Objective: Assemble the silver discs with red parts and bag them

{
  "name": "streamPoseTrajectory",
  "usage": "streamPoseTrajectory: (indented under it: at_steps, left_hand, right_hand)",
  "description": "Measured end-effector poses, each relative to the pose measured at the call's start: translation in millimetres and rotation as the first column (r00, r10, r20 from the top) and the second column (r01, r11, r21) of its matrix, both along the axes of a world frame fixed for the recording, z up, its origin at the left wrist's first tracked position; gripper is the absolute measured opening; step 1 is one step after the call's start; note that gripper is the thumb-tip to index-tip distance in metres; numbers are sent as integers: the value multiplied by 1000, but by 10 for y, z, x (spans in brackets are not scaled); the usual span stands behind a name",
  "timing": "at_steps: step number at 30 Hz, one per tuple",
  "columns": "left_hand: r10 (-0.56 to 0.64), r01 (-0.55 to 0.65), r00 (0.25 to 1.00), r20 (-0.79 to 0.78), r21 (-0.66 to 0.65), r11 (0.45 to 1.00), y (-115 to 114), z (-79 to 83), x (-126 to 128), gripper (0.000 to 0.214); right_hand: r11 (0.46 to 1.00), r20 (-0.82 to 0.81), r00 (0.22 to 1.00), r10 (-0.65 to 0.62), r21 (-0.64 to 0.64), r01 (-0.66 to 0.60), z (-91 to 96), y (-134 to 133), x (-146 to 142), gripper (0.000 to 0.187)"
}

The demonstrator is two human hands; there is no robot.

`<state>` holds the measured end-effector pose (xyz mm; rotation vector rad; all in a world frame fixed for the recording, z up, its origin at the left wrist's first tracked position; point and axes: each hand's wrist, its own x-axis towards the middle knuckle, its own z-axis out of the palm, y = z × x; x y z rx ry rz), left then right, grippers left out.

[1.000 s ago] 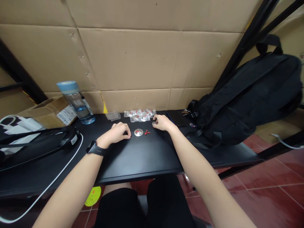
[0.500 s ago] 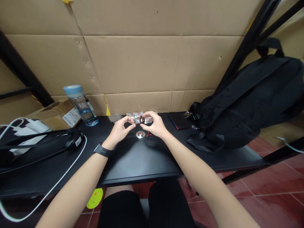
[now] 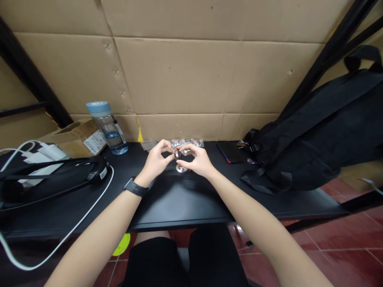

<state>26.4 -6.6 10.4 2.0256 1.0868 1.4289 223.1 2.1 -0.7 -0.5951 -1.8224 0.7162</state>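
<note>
Pinched mid-frame by left hand and right hand: one disc, apparently metal; one box label, centre-left, is illegible.

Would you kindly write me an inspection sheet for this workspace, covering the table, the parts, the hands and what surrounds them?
Surface: black tabletop; spills, nothing seen.
Job's things: dark round piece held up; silvery disc on the tabletop, partly hidden; clear packets behind.
Clutter: blue-lidded bottle and cardboard box at left; black backpack and slim dark item at right.
Grip: right hand pinches the round piece; left hand has fingertips at its edge, hold unclear.
Cables: white cable at left, apart from both hands.
Surroundings: cardboard wall, black frame bar, red tiled floor.
</note>
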Motion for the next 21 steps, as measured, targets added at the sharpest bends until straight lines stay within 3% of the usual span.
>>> streamPoseTrajectory:
  at_steps: [6,14,17,21]
  left_hand:
    - [-20,20,999,-30,13,1000,-37,33,-1,24]
    - [130,-98,958,-257,130,987,-114,95,31,22]
    - [234,-194,912,-336,149,970,-128,83,72,26]
    - [234,-202,925,-298,135,970,-130,34,109,30]
  right_hand:
    - [997,-43,998,36,-71,-39,-12,0,-15,33]
    - [931,-145,986,87,-342,-132,-69,74,-30,39]
    - [929,-83,992,96,-352,-119,-34,93,19,38]
    - [943,26,990,141,-307,-127,23,92,133,36]
